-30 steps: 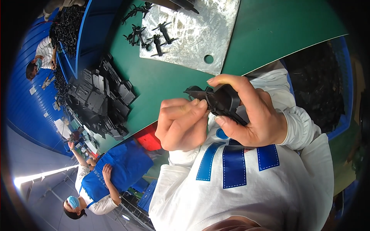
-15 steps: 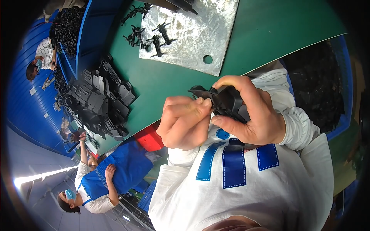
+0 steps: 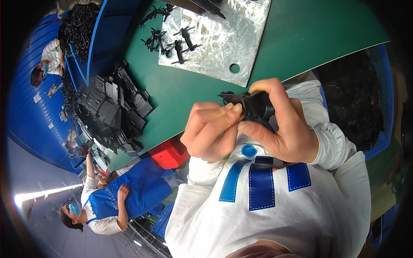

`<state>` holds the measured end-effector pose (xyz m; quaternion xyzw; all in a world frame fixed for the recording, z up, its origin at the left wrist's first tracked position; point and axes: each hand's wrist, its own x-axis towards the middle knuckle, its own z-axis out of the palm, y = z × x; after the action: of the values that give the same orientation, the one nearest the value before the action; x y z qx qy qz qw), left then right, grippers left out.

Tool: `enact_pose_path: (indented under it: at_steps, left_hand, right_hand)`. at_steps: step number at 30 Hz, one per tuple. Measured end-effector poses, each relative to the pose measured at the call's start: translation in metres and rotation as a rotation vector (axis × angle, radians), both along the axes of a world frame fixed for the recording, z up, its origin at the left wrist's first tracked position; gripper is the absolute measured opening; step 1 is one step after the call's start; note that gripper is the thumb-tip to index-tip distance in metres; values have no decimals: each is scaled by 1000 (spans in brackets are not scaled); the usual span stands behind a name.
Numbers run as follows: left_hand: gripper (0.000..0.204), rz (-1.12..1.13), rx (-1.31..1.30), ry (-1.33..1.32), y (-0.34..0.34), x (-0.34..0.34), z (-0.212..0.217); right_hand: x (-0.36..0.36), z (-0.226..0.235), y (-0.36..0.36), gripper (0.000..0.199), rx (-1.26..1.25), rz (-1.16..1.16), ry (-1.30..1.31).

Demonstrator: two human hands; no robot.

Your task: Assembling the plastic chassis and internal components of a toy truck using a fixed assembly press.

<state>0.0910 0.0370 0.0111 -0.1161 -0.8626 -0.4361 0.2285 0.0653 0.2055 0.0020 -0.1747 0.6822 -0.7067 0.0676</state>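
Black part [image 3: 260, 104], one, between both hands: left hand [image 3: 211, 131] pinching its left end, right hand [image 3: 286, 124] clasping the other side. Might slip if either hold loosens. Beyond the hands: one metal plate [image 3: 228, 38], two small pieces [image 3: 188, 39] distinct, others tangled. Left of them: one heap [image 3: 107, 103], parts uncountable.

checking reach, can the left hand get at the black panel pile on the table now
Probably yes, once free: the left hand is busy at a black part, but only green tabletop shows between it and the black panel pile.
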Motion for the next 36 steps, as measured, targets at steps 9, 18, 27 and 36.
enact_pose_path:
  at_steps: [9,18,27,36]
  left_hand:
    - [51,-59,207,-18,-8,5,-9]
    - [86,-46,760,-405,-12,12,-9]
    - [80,-175,886,-591,-21,10,-6]
    - [70,-172,642,-447,-16,13,-9]
  right_hand:
    - [-4,4,5,32,2,-31,-60]
    - [-7,5,14,36,5,-34,80]
    - [-9,4,14,36,-17,-9,73]
    - [-7,5,14,37,-21,15,36]
